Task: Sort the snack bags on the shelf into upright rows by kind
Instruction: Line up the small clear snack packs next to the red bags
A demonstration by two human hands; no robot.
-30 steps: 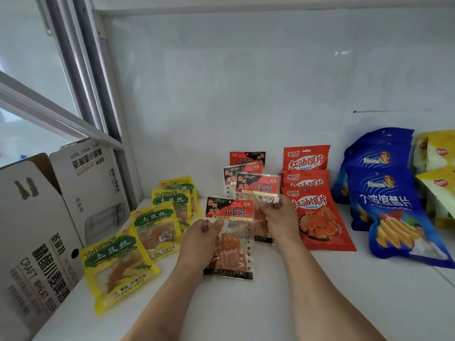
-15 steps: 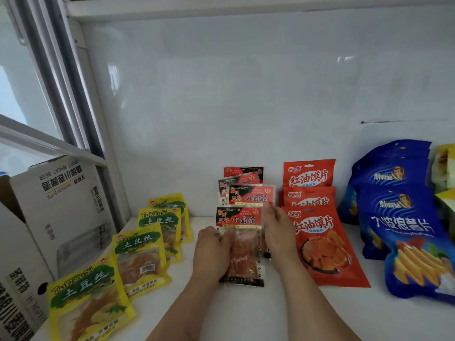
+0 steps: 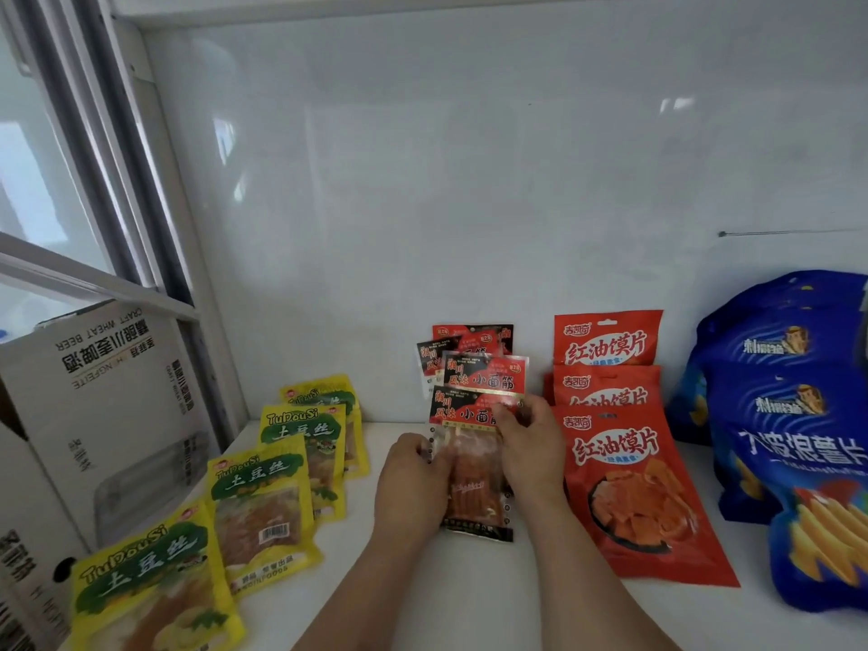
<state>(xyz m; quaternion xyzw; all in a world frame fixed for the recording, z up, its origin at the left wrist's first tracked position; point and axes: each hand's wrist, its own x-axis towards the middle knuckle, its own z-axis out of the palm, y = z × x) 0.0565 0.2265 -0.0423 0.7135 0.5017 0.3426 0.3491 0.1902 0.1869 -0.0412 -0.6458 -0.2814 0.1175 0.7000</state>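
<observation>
Since half a second ago my view has tipped up a little and both hands have slid in along the front red-and-black packet (image 3: pixel 474 467), the right thumb now up on its label where before it sat at the side. Going left to right: a cardboard box (image 3: pixel 101 406) stands against the window frame, probably where the stock came from. Next comes the yellow row (image 3: pixel 263 500), four packets overlapping front to back so each green label shows. My left hand (image 3: pixel 411 486) grips the left edge of the front red-and-black packet, fingers curled round it, and my right hand (image 3: pixel 530 448) pinches its upper right corner; I judge I hold both sides to square it with the three matching packets (image 3: pixel 484 368) leaning behind it toward the back wall. It lies tilted back on the shelf (image 3: pixel 469 603) in the middle, not yet truly upright. To the right the red bags (image 3: pixel 624 481) lean in their own row of three, and the blue bags (image 3: pixel 794 415) stack past them, each kind kept apart
</observation>
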